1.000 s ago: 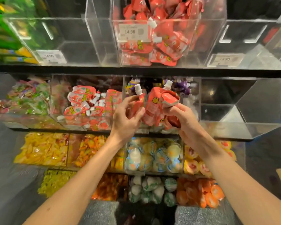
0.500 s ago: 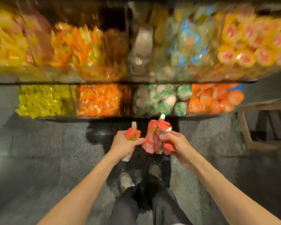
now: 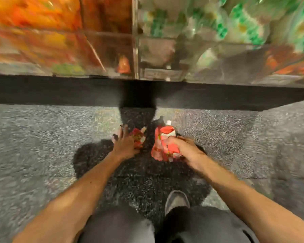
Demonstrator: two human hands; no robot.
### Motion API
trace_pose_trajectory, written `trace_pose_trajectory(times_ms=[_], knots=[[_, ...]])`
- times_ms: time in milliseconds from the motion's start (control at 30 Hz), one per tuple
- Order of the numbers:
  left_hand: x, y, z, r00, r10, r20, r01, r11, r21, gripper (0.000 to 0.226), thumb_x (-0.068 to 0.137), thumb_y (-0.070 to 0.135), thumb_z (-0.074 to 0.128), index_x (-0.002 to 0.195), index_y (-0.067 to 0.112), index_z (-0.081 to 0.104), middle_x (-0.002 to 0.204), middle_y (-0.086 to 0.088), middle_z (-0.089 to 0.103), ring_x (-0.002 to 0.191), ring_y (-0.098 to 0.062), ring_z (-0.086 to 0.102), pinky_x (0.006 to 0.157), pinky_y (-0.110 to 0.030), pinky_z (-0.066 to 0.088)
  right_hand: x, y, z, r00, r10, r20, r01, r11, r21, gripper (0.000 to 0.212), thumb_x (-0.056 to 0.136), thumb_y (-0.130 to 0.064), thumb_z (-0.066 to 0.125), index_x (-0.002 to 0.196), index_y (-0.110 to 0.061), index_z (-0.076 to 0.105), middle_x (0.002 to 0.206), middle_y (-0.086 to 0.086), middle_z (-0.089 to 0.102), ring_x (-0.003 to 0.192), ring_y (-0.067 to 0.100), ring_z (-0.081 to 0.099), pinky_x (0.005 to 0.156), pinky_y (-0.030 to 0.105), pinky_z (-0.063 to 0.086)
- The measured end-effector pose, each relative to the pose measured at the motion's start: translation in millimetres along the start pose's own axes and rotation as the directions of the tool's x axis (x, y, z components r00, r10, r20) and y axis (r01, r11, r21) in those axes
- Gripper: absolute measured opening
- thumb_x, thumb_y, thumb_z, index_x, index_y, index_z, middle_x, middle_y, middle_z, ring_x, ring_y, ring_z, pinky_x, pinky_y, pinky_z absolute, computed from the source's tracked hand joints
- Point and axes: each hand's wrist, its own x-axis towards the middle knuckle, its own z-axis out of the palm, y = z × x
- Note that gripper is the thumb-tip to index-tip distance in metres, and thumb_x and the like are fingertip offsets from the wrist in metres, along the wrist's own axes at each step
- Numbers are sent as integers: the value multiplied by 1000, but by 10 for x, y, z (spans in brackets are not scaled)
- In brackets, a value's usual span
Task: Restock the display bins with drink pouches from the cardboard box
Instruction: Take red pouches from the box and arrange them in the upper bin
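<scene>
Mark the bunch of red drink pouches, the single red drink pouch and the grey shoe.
bunch of red drink pouches (image 3: 161, 146): head view, red body below the white cap.
single red drink pouch (image 3: 138, 138): head view, crumpled body.
grey shoe (image 3: 176, 199): head view, toe.

A crumpled red drink pouch (image 3: 138, 139) sits in the left hand (image 3: 124, 143). At its 3 o'clock the right hand (image 3: 184, 151) grips a bunch of red pouches (image 3: 162, 148), white cap (image 3: 168, 122) toward 12. Blurred clear display bins (image 3: 135, 41) span 12 o'clock.
</scene>
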Motion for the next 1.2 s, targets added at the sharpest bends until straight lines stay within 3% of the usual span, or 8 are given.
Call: trace_pose_trajectory(times_ms=[133,233,300,400,500,667,900,1200], knots=[[97,0,160,996,70,-59,-62,989,131,83,75,53,48,154,41,23,160,-6,32,143,-40,25,116,-54,29,102,4,58,1000,-14,-4,14,1000,17,48,55,-38,76,94,-10,74,77,10,72,57,18,64,49,26,48],[-385,196,-200,993,73,-93,-91,975,-203,62,81,44,47,140,24,53,145,-5,54,131,-28,50,112,-35,37,-149,-100,73,999,-9,41,8,1000,14,52,56,-44,78,93,-7,74,79,19,72,61,27,64,52,31,48],[-937,414,-617,980,20,-197,-119,855,-504,30,82,28,67,109,16,70,110,1,73,100,-11,68,87,-16,48,-505,-259,53,999,1,52,-2,1000,26,47,67,-37,77,98,-1,73,89,28,71,68,33,63,57,37,48],[-1813,687,-1297,986,-19,-166,-104,707,-700,15,77,4,78,88,12,73,66,17,67,58,8,61,59,-10,46,-1210,-665,10,998,-4,64,1,999,32,42,76,-28,76,103,4,71,98,34,69,74,38,62,61,40,48],[-2964,974,-2211,990,30,-136,-124,633,-764,9,77,8,81,80,5,73,65,9,70,59,0,60,68,-25,50,-2293,-1392,39,994,-14,110,15,1000,-2,57,58,-37,80,100,1,71,87,27,71,72,36,60,60,36,46],[-5022,1710,-4157,957,202,-206,-283,522,-805,27,78,-5,78,62,16,70,59,11,64,54,0,55,56,-16,46,-4383,-3051,161,961,-192,200,195,981,1,7,77,-24,68,77,-17,68,63,2,64,51,15,58,47,22,40],[-7018,2559,-6919,741,302,-599,-666,439,-603,13,78,-2,78,70,0,68,63,2,63,56,-7,55,54,-21,46,-6679,-5524,149,772,-604,197,615,788,2,40,93,-16,51,59,-18,71,56,-1,62,47,13,52,39,20,35],[-7564,3499,-8502,419,98,-903,-884,270,-381,22,70,0,85,67,18,72,66,7,73,59,-6,65,62,-22,54,-7654,-7073,-279,456,-888,65,882,460,98,3,84,-10,65,83,-8,64,67,3,62,50,10,54,43,18,41]])
